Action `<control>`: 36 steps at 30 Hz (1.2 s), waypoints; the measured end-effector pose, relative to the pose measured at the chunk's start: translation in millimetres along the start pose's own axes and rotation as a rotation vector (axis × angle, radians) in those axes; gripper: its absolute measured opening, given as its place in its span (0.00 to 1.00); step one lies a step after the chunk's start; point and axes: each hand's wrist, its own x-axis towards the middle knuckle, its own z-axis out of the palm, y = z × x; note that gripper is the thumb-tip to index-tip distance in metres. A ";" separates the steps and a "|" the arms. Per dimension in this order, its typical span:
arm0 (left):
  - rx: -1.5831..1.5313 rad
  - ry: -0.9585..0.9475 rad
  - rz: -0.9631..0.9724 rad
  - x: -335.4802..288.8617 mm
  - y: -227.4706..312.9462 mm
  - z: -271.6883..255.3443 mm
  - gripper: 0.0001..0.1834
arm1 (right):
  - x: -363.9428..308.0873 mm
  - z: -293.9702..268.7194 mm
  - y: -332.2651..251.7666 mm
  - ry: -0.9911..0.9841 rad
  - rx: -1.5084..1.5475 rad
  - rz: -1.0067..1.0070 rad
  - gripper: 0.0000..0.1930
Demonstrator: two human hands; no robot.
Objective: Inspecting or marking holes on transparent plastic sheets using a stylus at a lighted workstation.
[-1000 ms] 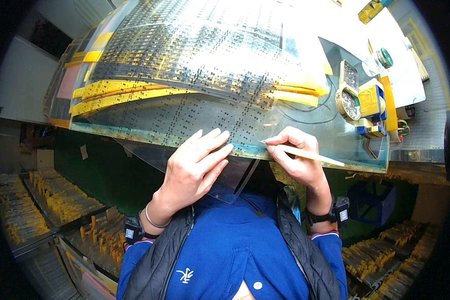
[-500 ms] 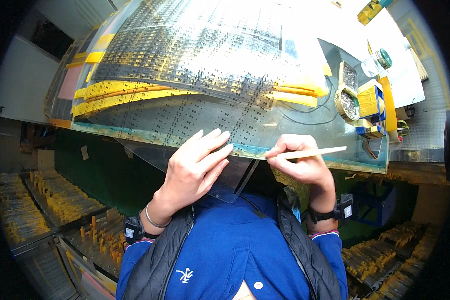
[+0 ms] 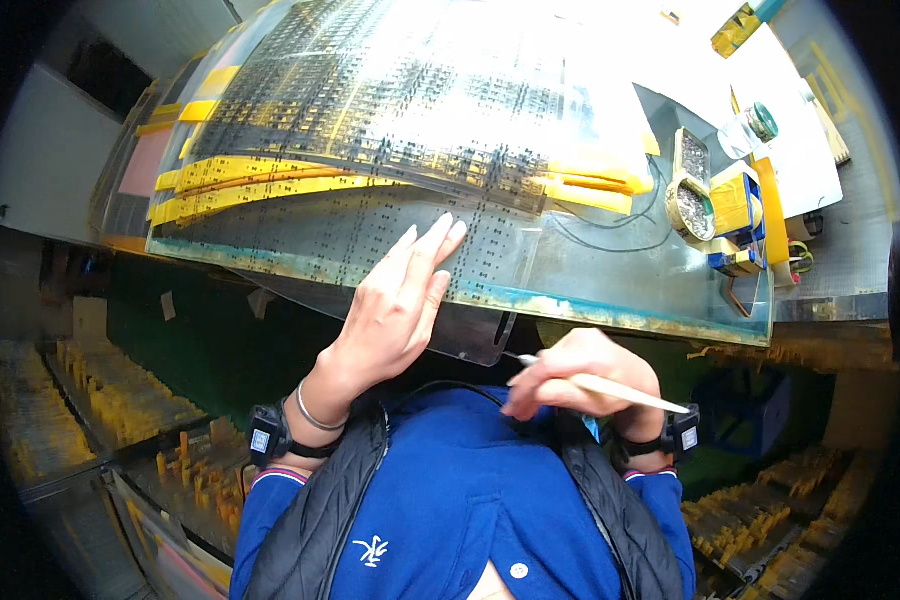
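A clear film (image 3: pixel 370 235) printed with rows of small black marks lies across the front edge of the glass tabletop (image 3: pixel 610 265). Its dark slotted corner (image 3: pixel 470 335) hangs over that edge toward my body. Flat on the film, fingers stretched forward, rests my left hand (image 3: pixel 395 300); it holds nothing. My right hand (image 3: pixel 585 375) is in front of the table edge, close to my chest and just right of the slotted corner. Its fingers close around a slim pale-handled tool (image 3: pixel 630 393) with a thin tip pointing left. Whether that tip is a blade or a brush is unclear.
Stacked films with yellow edging (image 3: pixel 270 180) cover the far left. To the right are a shallow oval tin (image 3: pixel 690 210), a blue-and-yellow holder (image 3: pixel 738 215), a jar (image 3: pixel 760 122) and a dark cable (image 3: pixel 620 245). Racks of yellow-tabbed sheets (image 3: pixel 120 395) stand below.
My left hand and the film have slid away from me, so less film overhangs. My right hand has come back off the table edge toward my chest with the pale-handled tool.
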 end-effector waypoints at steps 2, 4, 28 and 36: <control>-0.014 -0.026 0.002 2.8 1.8 -4.4 0.32 | -9.1 1.0 14.4 0.436 -0.001 -0.305 0.15; -0.159 -0.144 0.106 3.1 1.5 -18.0 0.47 | -14.1 7.2 14.0 0.917 0.047 -0.216 0.19; -0.267 0.408 0.328 -61.4 4.1 -41.0 0.04 | 39.0 15.2 4.5 1.056 0.469 -0.024 0.22; -0.782 0.743 -0.307 -98.9 -42.8 -44.7 0.22 | 5.3 0.9 19.9 1.162 0.499 -0.106 0.22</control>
